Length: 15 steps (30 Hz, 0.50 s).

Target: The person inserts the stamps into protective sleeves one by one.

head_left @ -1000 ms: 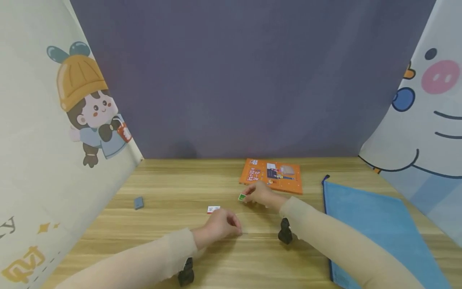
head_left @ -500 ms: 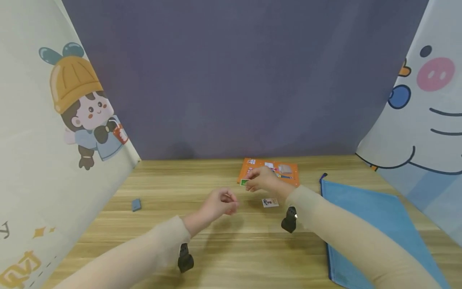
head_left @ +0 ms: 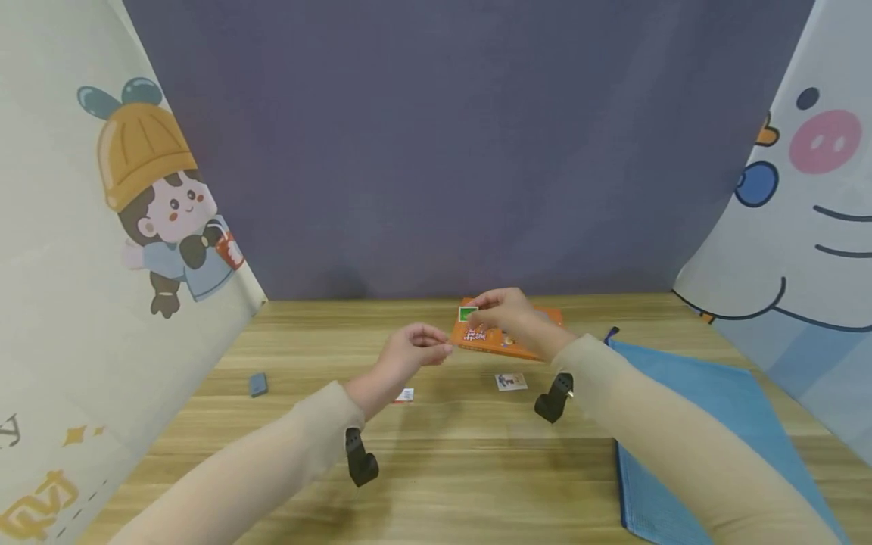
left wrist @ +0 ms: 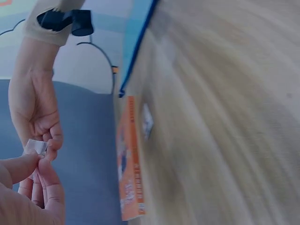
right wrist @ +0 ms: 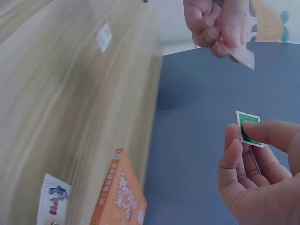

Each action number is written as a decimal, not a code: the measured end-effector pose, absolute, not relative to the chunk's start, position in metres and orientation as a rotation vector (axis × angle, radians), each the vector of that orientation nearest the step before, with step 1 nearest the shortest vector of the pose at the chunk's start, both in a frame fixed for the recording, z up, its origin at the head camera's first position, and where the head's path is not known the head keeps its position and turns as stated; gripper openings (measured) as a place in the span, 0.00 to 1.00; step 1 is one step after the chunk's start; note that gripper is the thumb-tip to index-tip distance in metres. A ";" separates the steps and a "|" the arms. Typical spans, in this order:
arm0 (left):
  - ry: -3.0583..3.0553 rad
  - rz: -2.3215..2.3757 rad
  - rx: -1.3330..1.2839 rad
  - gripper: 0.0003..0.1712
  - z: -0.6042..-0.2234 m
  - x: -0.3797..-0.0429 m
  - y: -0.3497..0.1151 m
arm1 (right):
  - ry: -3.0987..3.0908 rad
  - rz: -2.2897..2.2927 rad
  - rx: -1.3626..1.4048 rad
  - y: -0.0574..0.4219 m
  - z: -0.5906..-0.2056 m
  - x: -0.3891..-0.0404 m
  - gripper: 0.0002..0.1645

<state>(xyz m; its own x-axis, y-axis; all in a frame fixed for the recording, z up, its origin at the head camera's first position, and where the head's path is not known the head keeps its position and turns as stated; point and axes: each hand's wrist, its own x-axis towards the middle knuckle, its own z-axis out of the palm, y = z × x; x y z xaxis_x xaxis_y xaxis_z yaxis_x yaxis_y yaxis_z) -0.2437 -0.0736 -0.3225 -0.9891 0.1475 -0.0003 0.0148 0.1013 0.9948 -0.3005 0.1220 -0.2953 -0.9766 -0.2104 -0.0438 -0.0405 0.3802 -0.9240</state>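
Observation:
My right hand (head_left: 514,318) pinches a small green stamp (right wrist: 251,129) with a white toothed border between thumb and fingers, above the orange book (head_left: 490,344). To its left, my left hand (head_left: 407,354) is raised over the table. In the right wrist view it pinches a small see-through piece (right wrist: 244,57), like a clear sleeve; this piece (left wrist: 38,146) also shows at the fingertips in the left wrist view. The two hands are apart. A second stamp (head_left: 511,381) with a picture lies flat on the table below my right hand.
A small white piece with a red edge (head_left: 406,395) lies beside the left wrist, partly hidden. A blue-grey block (head_left: 257,384) is at the far left. The blue zip pouch (head_left: 715,409) lies under the right forearm. A dark curtain (head_left: 436,151) hangs behind the table.
Both hands have risen from the table and moved away from me, the right one carrying the green stamp up over the orange book. The picture stamp has come into sight on the table.

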 end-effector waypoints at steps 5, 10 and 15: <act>2.233 2.104 0.162 0.13 -0.313 -0.251 -0.072 | 2.471 -1.694 -0.232 0.125 -0.286 -0.294 0.18; 2.253 2.103 0.107 0.13 -0.310 -0.256 -0.071 | 2.434 -1.788 -0.216 0.124 -0.280 -0.289 0.18; 2.233 2.156 0.054 0.12 -0.309 -0.261 -0.067 | 2.392 -1.902 -0.182 0.122 -0.280 -0.285 0.19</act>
<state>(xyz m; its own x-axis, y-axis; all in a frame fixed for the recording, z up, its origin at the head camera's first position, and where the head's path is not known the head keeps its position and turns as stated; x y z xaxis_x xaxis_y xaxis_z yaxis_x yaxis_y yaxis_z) -0.2613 -0.0667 -0.3090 -0.9987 0.0506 -0.0028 -0.0010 0.0349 0.9994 -0.2853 0.1220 -0.2802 -0.9897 -0.1430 0.0111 -0.0430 0.2223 -0.9740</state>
